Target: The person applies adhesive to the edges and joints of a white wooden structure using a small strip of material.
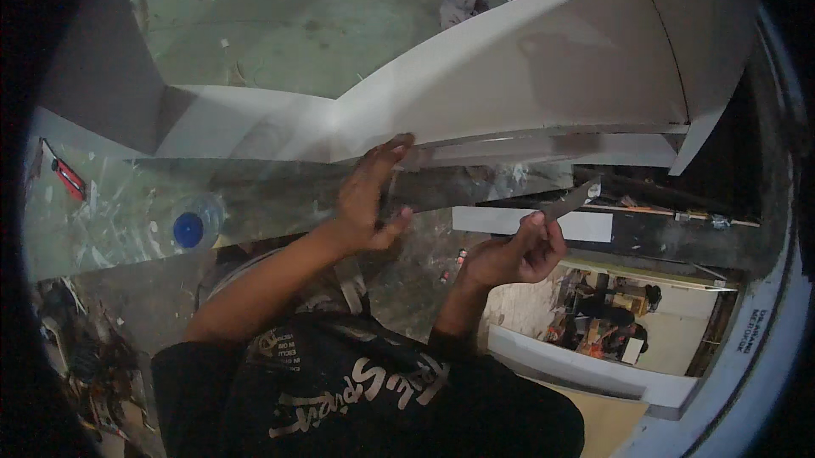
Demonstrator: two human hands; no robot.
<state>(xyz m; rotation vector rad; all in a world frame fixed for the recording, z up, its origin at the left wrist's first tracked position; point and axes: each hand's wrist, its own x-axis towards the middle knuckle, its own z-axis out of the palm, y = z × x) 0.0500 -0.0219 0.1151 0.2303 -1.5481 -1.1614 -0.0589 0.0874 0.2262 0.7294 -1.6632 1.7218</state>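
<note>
My left hand (370, 195) is stretched out with its fingertips at the near edge of a white panel (509, 67). Its thumb stands apart, and it holds nothing. To the right, my right hand (519, 252) pinches a narrow, flat grey blade (570, 203) that looks like a putty knife. A dab of white paste sits on the blade's tip, which points up and right toward the panel's edge strip (543, 149). The blade is apart from the strip. My fingers hide its rear end.
On the green-grey work surface (110, 229) at left lie a red utility knife (68, 178) and a clear container with a blue cap (188, 230). A white strip (484, 219) lies below the panel. Clutter (76, 356) covers the lower left; an open-fronted box (594, 382) stands lower right.
</note>
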